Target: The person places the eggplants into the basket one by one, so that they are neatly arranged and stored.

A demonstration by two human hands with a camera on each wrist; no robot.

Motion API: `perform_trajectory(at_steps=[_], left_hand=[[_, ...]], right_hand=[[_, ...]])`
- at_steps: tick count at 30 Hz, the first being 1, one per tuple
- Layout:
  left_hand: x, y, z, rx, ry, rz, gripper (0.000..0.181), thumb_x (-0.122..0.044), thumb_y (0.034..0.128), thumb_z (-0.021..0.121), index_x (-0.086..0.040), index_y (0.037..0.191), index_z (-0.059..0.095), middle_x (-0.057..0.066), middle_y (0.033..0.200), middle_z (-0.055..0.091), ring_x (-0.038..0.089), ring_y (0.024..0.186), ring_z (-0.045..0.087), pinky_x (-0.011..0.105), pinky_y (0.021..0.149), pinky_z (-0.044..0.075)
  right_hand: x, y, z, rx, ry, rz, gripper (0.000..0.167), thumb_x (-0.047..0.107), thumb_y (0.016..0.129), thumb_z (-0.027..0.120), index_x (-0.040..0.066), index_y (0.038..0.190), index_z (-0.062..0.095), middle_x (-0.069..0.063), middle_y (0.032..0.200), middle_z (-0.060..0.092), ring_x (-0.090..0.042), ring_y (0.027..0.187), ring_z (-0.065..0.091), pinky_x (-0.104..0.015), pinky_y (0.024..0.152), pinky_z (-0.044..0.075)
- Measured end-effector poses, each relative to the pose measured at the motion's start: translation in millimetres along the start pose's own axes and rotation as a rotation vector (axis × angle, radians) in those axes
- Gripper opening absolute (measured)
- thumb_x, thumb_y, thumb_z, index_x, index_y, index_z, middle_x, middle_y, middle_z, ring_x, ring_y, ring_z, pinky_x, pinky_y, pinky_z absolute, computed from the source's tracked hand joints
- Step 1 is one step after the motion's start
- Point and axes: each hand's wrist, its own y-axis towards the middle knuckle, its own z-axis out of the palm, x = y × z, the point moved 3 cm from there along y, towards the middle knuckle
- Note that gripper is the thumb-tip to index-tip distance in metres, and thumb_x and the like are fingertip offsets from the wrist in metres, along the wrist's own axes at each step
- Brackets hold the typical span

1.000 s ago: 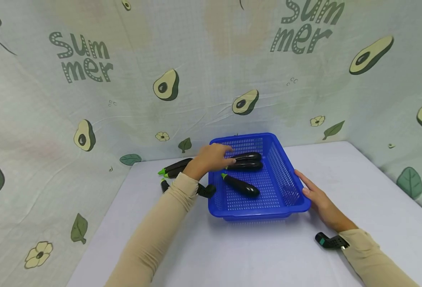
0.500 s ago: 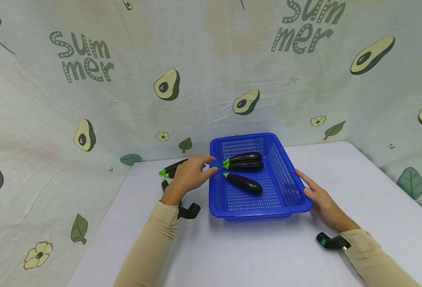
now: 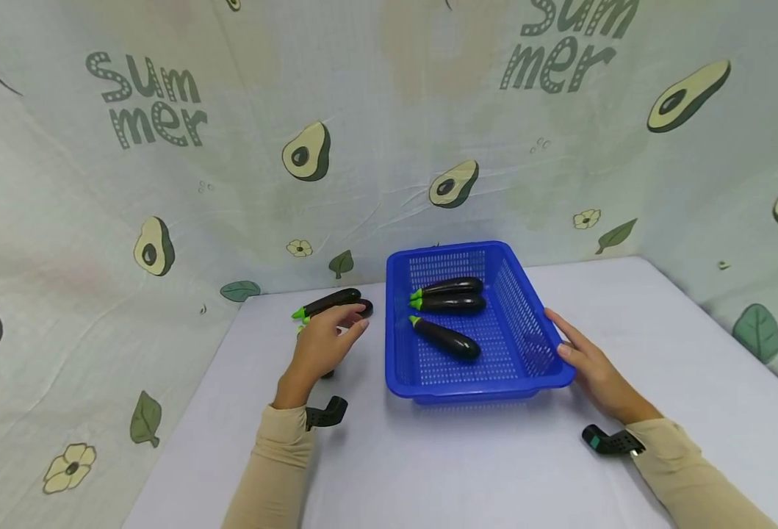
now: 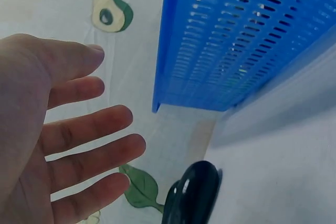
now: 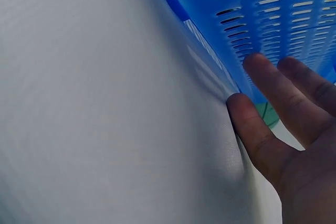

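Against the basket (image 3: 468, 389), the right hand (image 3: 596, 373) lies outstretched; relaxed left hand (image 3: 320, 344) partly hides probably two eggplants (image 3: 366, 308).

Long beige sleeves on both arms: left sleeve (image 3: 263, 470) plain, lightly creased near cuff; right sleeve (image 3: 702, 474) matched in colour, fabric gathered in soft folds at wrist. Left grip (image 3: 322, 344) and right grip (image 3: 598, 375) were bare. Black hook-shaped wrist mount (image 3: 328, 413) sat at left cuff. Second black mount (image 3: 612, 443), at right cuff, had rounded end, small green patch (image 3: 595, 443), strap pierced with small holes.
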Motion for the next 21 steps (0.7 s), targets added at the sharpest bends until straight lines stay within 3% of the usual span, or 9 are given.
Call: perform_trajectory(at_steps=[8, 10, 13, 17, 21], left_hand=[[22.2, -2.7, -4.8, 0.049, -0.051, -0.033, 0.037, -0.033, 0.0987, 0.065, -0.015, 0.131, 0.066, -0.001, 0.11, 0.071, 0.016, 0.102, 0.066, 0.04, 0.086, 0.055], [31.5, -5.4, -8.3, 0.055, -0.069, -0.06, 0.036, -0.032, 0.0987, 0.065, -0.016, 0.131, 0.066, 0.0, 0.112, 0.071, 0.017, 0.104, 0.066, 0.041, 0.088, 0.054], [47.1, -10.1, -12.5, 0.062, -0.067, -0.111, 0.036, -0.033, 0.0991, 0.064, -0.017, 0.132, 0.066, 0.001, 0.114, 0.071, 0.018, 0.106, 0.065, 0.042, 0.091, 0.053], [65.5, -15.3, -17.1, 0.058, -0.069, -0.161, 0.038, -0.034, 0.0992, 0.064, -0.017, 0.133, 0.065, 0.002, 0.115, 0.07, 0.021, 0.105, 0.064, 0.045, 0.09, 0.052], [81.8, -17.9, -21.9, 0.034, -0.12, -0.148, 0.036, -0.023, 0.0997, 0.064, -0.011, 0.134, 0.064, 0.007, 0.118, 0.069, 0.025, 0.109, 0.063, 0.048, 0.094, 0.05]], right_hand=[[1, -1.6, -2, -0.007, -0.013, 0.033, 0.058, 0.022, 0.109, 0.033, 0.025, 0.163, 0.012, -0.01, 0.168, 0.001, -0.049, 0.145, 0.013, -0.013, 0.095, 0.035], [0, -1.2, -1, -0.006, -0.005, 0.024, 0.057, 0.022, 0.11, 0.033, 0.024, 0.163, 0.012, -0.01, 0.168, 0.001, -0.043, 0.148, 0.011, -0.012, 0.096, 0.034], [-1, -1.5, 0, -0.002, 0.01, 0.008, 0.057, 0.021, 0.11, 0.033, 0.023, 0.163, 0.012, -0.009, 0.168, 0.001, -0.02, 0.15, 0.015, -0.009, 0.099, 0.032], [-1, -2.0, 1, 0.002, 0.014, -0.019, 0.056, 0.019, 0.11, 0.033, 0.021, 0.162, 0.014, -0.012, 0.168, 0.003, 0.005, 0.139, 0.024, -0.009, 0.1, 0.031], [1, 0.5, 0, 0.002, 0.008, -0.025, 0.055, 0.019, 0.11, 0.032, 0.02, 0.162, 0.015, -0.014, 0.167, 0.004, 0.007, 0.136, 0.029, -0.011, 0.1, 0.033]])
